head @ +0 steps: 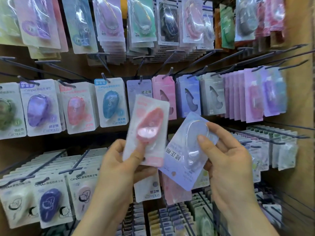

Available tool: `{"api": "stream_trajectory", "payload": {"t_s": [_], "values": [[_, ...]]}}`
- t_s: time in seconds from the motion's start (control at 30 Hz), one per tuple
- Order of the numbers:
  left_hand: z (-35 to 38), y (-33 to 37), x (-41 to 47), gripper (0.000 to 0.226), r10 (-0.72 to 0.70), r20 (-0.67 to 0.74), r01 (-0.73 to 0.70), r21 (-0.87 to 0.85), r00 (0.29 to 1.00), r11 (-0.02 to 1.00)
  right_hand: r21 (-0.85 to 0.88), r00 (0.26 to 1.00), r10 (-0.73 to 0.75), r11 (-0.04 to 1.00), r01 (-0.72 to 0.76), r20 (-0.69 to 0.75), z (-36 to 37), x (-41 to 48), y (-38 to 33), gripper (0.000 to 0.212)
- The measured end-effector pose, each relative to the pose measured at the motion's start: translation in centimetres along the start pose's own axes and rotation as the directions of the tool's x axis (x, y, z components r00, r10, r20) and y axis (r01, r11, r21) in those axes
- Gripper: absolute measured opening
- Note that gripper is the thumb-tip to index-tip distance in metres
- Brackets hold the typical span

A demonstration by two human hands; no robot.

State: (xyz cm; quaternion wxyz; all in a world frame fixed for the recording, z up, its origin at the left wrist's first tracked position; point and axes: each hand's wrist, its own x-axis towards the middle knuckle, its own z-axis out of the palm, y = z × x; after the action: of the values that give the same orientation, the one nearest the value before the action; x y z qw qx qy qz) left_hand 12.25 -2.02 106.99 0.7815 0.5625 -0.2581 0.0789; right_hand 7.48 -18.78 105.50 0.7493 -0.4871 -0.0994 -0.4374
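pink pack of correction tape (146, 132) is pinched in the left hand (119, 160), thumb on its front and fingers behind. the lavender pack (185, 150) sits the same way in the right hand (226, 150). both are off the pegs (167, 73) and held before the display wall, so picking looks done, with choosing or rehanging left. the pink one stands near upright, hang end up. the lavender one lies slantwise, its print inverted, hang end down-left.

The left hand (119, 160) holds the upright pack (148, 130) just left of the tilted pack (185, 150) in the right hand (228, 155); their lower edges seem to overlap. Behind both, rows of hanging packs (110, 103) sit on hooks (102, 64) across the wall (300, 99).
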Motion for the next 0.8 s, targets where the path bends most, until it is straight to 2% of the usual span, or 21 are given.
{"api": "stream_trajectory", "payload": {"t_s": [0.1,0.2,0.3,0.4,0.5,0.57,0.63,0.73,0.8], "values": [[-1.7,0.7,0.2,0.021,0.106,-0.06,-0.104,0.028,0.993,0.994,-0.038,0.998,-0.047,0.998,0.045,-0.034,-0.9,0.0,-0.6,0.038],[-2.9,0.6,-0.1,0.022,0.172,-0.062,-0.166,0.092,0.983,0.982,-0.048,0.996,-0.073,0.996,0.071,-0.05,-1.7,0.3,-1.0,0.04],[-3.8,-0.1,-0.3,0.031,0.202,-0.033,-0.195,0.139,0.979,0.971,-0.019,0.996,-0.064,0.998,0.063,-0.057,-2.3,0.6,-1.1,0.046],[-4.3,-0.3,-0.5,0.042,0.22,0.059,-0.227,0.18,0.974,0.957,0.022,0.999,-0.033,0.999,0.034,-0.043,-3.0,0.8,-1.4,0.047],[-3.6,0.0,-1.3,0.054,0.208,0.152,-0.244,0.276,0.966,0.93,0.071,1.0,0.012,0.997,-0.01,-0.025,-3.3,0.6,-1.4,0.045],[-2.5,0.0,-2.1,0.055,0.182,0.164,-0.23,0.355,0.969,0.906,0.105,0.999,0.034,0.994,-0.033,-0.004,-3.4,0.5,-1.2,0.047],[-1.3,-0.3,-2.6,0.049,0.169,0.191,-0.241,0.464,0.967,0.852,0.152,0.998,0.054,0.987,-0.056,0.02,-3.3,0.2,-1.3,0.051],[0.1,-1.1,-2.8,0.022,0.155,0.283,-0.297,0.581,0.947,0.758,0.211,0.996,0.067,0.975,-0.077,0.053,-3.4,-0.1,-1.6,0.05],[0.7,-1.6,-2.6,0.031,0.095,0.349,-0.3,0.599,0.932,0.743,0.231,0.995,0.066,0.97,-0.081,0.069,-3.7,-0.3,-1.9,0.049]]}}
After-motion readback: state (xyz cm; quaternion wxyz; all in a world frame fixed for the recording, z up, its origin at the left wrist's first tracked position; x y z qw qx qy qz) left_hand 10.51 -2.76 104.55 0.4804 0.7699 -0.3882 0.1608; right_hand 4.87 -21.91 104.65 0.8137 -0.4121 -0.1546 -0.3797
